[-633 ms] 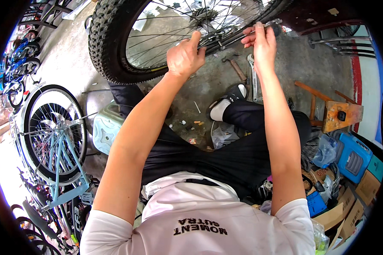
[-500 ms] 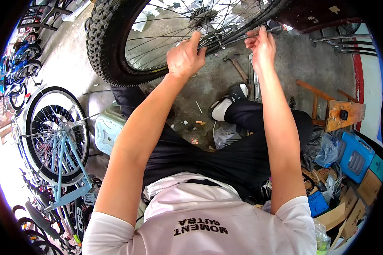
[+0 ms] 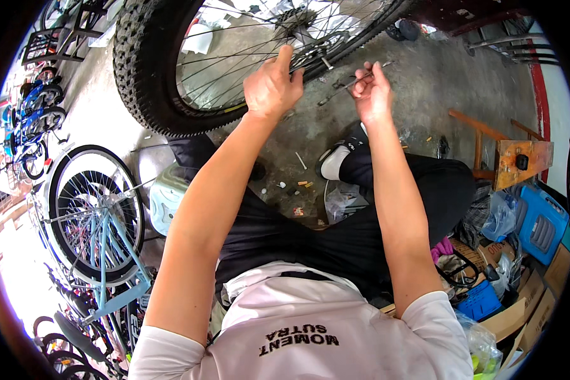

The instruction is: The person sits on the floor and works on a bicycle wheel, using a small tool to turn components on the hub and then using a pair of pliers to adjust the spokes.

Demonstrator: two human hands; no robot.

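A bicycle wheel with a thick knobbly tyre [image 3: 147, 95] slants across the top of the view. My left hand [image 3: 273, 87] is closed over its near edge, the index finger lying straight and the thumb apart; the curled fingertips are hidden. Just right of it, a short metal stub [image 3: 327, 63] sticks out from dark bicycle parts beside the wheel. Between its fingers my right hand [image 3: 372, 95] pinches a thin metal tool [image 3: 384, 66], held slantwise and apart from the wheel. The tool's exact kind cannot be made out.
Left stands a pale-blue bicycle frame [image 3: 102, 247] with its wheel, near a light-green stool [image 3: 164, 199]. On the right are a wooden stool [image 3: 522, 163], a blue plastic case [image 3: 543, 221] and cardboard [image 3: 516, 316]. Small litter, including a white stick [image 3: 301, 160], lies on the concrete floor.
My right hand has drawn back from the wheel's right side, toward me and leftward, bringing the thin tool along. My left hand keeps its place on the wheel. The view has shifted slightly.
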